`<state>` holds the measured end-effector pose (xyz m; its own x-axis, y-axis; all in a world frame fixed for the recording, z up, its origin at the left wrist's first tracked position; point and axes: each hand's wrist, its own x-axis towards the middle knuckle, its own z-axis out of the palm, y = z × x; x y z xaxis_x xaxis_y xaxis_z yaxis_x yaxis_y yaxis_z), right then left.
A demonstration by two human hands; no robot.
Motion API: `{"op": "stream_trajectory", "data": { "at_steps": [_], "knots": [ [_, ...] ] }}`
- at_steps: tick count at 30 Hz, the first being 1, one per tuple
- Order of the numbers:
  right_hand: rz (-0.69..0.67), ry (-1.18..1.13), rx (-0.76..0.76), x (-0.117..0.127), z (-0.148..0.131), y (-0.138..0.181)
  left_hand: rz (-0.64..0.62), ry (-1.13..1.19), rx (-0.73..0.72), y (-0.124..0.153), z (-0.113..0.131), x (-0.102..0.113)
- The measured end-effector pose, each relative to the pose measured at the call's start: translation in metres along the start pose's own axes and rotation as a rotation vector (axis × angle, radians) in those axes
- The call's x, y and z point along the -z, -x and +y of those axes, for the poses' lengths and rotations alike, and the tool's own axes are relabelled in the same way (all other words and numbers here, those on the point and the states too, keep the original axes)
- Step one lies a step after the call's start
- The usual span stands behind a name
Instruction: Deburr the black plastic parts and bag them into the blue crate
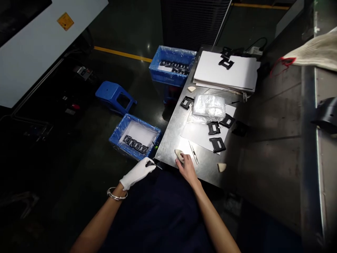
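My left hand (137, 173), in a white glove, is closed around a small tool (158, 166) with a dark handle and a thin metal tip, just off the table's corner. Bare and curled, my right hand (187, 167) has its thumb and fingers on a cream wedge-shaped piece (178, 152) at the table's near edge. To its right lie tweezers (194, 153). Black plastic frames (218, 144) with rectangular openings rest farther along, some on white paper (194, 134) beside a stack of clear plastic bags (209, 106).
Left of the metal table (168, 143) stands a blue bin (116, 138) with bagged black parts; a second blue bin (168, 78) is farther back. A blue stool (112, 93) stands on the floor. A white sheet stack (223, 72) occupies the table's far end. Another cream wedge (221, 167) lies right.
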<state>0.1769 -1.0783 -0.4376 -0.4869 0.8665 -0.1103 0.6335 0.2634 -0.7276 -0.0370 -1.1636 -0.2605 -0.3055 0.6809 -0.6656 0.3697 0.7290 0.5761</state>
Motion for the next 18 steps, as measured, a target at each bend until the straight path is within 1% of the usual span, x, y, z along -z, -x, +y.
{"op": "stream_trajectory", "data": {
  "at_steps": [1,4,6,8,11,12,13,16,18],
  "knots": [
    [-0.02,0.031,-0.008,0.0,-0.001,0.001,-0.055,-0.005,-0.024,-0.003,0.006,-0.001],
    [-0.079,0.177,-0.108,-0.01,0.003,-0.007,-0.243,-0.006,-0.115,-0.012,0.02,-0.011],
    [-0.102,0.175,-0.136,-0.018,0.011,-0.014,-0.343,0.021,-0.163,-0.016,0.022,-0.018],
    [-0.107,0.141,-0.135,-0.024,0.018,-0.017,-0.446,0.11,-0.177,-0.019,0.017,-0.023],
    [-0.104,0.088,-0.147,-0.029,0.022,-0.014,-0.578,0.325,-0.091,-0.018,-0.003,-0.03],
    [-0.104,0.071,-0.155,-0.03,0.021,-0.012,-0.582,0.395,-0.048,-0.017,-0.01,-0.032],
    [-0.106,0.053,-0.164,-0.03,0.02,-0.011,-0.549,0.463,-0.006,-0.016,-0.016,-0.034],
    [-0.129,-0.001,-0.184,-0.026,0.018,-0.006,-0.328,0.619,0.073,-0.02,-0.028,-0.04],
    [-0.158,-0.034,-0.193,-0.016,0.018,-0.003,-0.214,0.648,0.088,-0.03,-0.026,-0.041]
  ]
}}
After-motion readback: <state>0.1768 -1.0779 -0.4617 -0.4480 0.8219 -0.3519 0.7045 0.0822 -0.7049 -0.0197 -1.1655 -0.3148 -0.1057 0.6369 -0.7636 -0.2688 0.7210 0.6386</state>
